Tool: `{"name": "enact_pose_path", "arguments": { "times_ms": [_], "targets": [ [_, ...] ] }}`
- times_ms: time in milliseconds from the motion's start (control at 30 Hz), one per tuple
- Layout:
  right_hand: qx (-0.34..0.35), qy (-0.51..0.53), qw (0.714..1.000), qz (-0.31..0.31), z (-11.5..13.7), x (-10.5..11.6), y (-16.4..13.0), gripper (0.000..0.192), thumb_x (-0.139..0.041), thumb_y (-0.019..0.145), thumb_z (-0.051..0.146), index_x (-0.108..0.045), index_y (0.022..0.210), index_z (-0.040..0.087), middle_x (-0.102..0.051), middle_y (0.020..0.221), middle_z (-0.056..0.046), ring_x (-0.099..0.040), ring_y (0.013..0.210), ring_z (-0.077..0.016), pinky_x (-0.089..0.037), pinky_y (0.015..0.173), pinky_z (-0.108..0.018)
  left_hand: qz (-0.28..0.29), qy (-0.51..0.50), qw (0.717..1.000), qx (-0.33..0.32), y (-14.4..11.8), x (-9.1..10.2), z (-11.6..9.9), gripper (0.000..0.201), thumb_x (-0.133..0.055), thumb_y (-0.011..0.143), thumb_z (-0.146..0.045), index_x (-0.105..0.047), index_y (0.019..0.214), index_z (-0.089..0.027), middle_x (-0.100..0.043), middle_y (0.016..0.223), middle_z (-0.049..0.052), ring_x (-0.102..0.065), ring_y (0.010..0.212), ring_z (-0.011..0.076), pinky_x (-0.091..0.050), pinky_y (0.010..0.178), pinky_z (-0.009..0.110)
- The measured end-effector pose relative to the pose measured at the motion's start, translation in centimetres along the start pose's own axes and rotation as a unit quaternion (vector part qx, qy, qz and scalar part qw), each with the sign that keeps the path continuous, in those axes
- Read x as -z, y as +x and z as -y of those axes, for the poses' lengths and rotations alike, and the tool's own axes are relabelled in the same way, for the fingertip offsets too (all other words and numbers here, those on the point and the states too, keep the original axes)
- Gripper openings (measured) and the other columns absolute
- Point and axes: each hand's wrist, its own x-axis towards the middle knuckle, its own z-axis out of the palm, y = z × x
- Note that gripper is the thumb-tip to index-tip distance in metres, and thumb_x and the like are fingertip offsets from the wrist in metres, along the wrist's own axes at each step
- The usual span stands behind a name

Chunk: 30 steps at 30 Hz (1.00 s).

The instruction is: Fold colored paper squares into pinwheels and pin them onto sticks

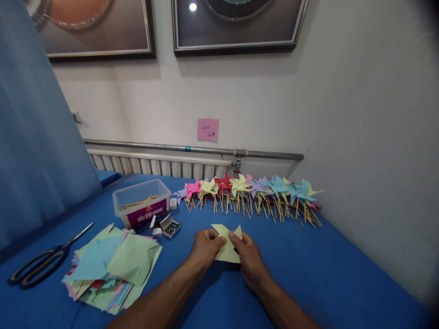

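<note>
Left hand: grip clenched on the left edge of a pale yellow paper piece, thumb on top and fingers curled under. Lower centre of the frame.

Right hand: grip likewise pinched on the right side of the same paper, thumb and forefinger near its upper right point. The two hands sit just beside each other with the paper between them.

Pale yellow paper piece: cut with pointed flaps, held just above the blue table, lower centre of the frame.

Clear plastic tub: left of centre, open-topped, with a purple label on its front wall. Contents: thin wooden sticks lying loose inside.

Small open box: just right of the tub, holding small metal pieces too tiny to identify. A second small box lies touching it on the left.

Stack of coloured paper squares: lower left, fanned untidily; green and light blue sheets on top, pink and others beneath.

Scissors: black handles, far lower left, just beside the stack.

Row of finished paper pinwheels: on sticks, lined along the wall at mid-frame; purple, pink, yellow, red and turquoise.

Pink note: stuck on the wall above the pinwheels.
</note>
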Motion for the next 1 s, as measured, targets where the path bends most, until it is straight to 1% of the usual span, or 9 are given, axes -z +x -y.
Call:
{"name": "enact_pose_path", "arguments": {
  "times_ms": [133,233,333,433,500,600,700,833,1000],
  "targets": [
    [0.016,-0.03,0.999,0.017,0.5,-0.2,-0.5,0.042,-0.072,0.075,0.053,-0.068,0.095,0.017,-0.072,0.072,-0.003,-0.065,0.062,-0.0205,-0.045,0.055,-0.028,-0.005,-0.014,1.0,0.006,-0.2,0.0,-0.4,0.026,-0.074,0.061,-0.029,-0.052,0.055,-0.017,-0.052,0.046,-0.003,-0.042,0.042,0.0084,-0.03,0.044,0.021],
    [0.039,-0.074,0.995,0.056,1.2,-0.2,-0.8,0.043,-0.065,0.082,0.055,-0.067,0.099,0.017,-0.073,0.078,-0.004,-0.064,0.067,-0.02,-0.046,0.06,-0.028,-0.006,-0.052,0.998,0.026,-0.2,0.0,-0.7,0.024,-0.074,0.06,-0.028,-0.052,0.057,-0.017,-0.054,0.047,-0.003,-0.044,0.042,0.0091,-0.033,0.044,0.021],
    [0.06,-0.097,0.99,0.082,1.7,0.1,-0.6,0.046,-0.065,0.081,0.055,-0.065,0.108,0.017,-0.071,0.08,-0.004,-0.062,0.067,-0.0186,-0.046,0.061,-0.028,-0.011,-0.087,0.995,0.042,0.0,0.3,-0.8,0.024,-0.073,0.058,-0.027,-0.051,0.057,-0.018,-0.053,0.047,-0.003,-0.043,0.041,0.0089,-0.033,0.044,0.022],
    [0.084,-0.109,0.989,0.06,1.7,0.5,-0.2,0.058,-0.068,0.08,0.049,-0.052,0.128,0.02,-0.068,0.078,-0.001,-0.058,0.061,-0.0162,-0.043,0.057,-0.026,-0.018,-0.109,0.993,0.047,0.3,0.6,-0.9,0.024,-0.072,0.057,-0.026,-0.049,0.057,-0.018,-0.052,0.046,-0.003,-0.041,0.041,0.0086,-0.032,0.044,0.022],
    [0.1,-0.113,0.987,0.059,1.6,0.8,0.1,0.062,-0.067,0.081,0.043,-0.044,0.135,0.023,-0.067,0.083,0.0,-0.058,0.063,-0.0158,-0.044,0.059,-0.026,-0.027,-0.109,0.993,0.045,0.4,0.8,-1.0,0.024,-0.072,0.057,-0.026,-0.049,0.057,-0.019,-0.05,0.045,-0.004,-0.039,0.04,0.0081,-0.03,0.044,0.021],
    [0.115,-0.14,0.98,0.085,1.2,1.1,0.2,0.044,-0.065,0.081,0.038,-0.052,0.121,0.024,-0.065,0.09,-0.001,-0.059,0.069,-0.0156,-0.045,0.063,-0.027,-0.035,-0.091,0.994,0.041,0.4,0.9,-1.2,0.024,-0.07,0.058,-0.024,-0.047,0.056,-0.019,-0.047,0.043,-0.006,-0.036,0.039,0.0071,-0.027,0.043,0.021],
    [0.115,-0.184,0.971,0.097,1.1,1.3,0.2,0.023,-0.064,0.082,0.04,-0.058,0.096,0.022,-0.059,0.076,0.003,-0.052,0.061,-0.0129,-0.04,0.057,-0.024,-0.038,-0.077,0.996,0.035,0.3,0.8,-1.3,0.024,-0.069,0.058,-0.023,-0.045,0.055,-0.019,-0.044,0.043,-0.006,-0.034,0.039,0.0066,-0.025,0.042,0.021],
    [0.114,-0.21,0.967,0.093,1.3,1.2,0.1,0.023,-0.06,0.084,0.043,-0.054,0.078,0.021,-0.047,0.061,0.006,-0.042,0.054,-0.0111,-0.032,0.051,-0.022,-0.035,-0.037,0.999,0.019,0.2,0.6,-1.3,0.023,-0.066,0.06,-0.022,-0.045,0.052,-0.019,-0.042,0.041,-0.006,-0.033,0.038,0.0063,-0.023,0.042,0.021],
    [0.115,-0.234,0.964,0.045,1.5,0.9,-0.1,0.025,-0.06,0.081,0.043,-0.054,0.072,0.02,-0.049,0.061,0.005,-0.044,0.056,-0.0121,-0.034,0.052,-0.023,-0.028,-0.001,1.0,-0.011,0.2,0.3,-0.6,0.018,-0.065,0.061,-0.024,-0.049,0.054,-0.019,-0.047,0.045,-0.005,-0.038,0.041,0.0077,-0.028,0.042,0.021]
  ]
}}
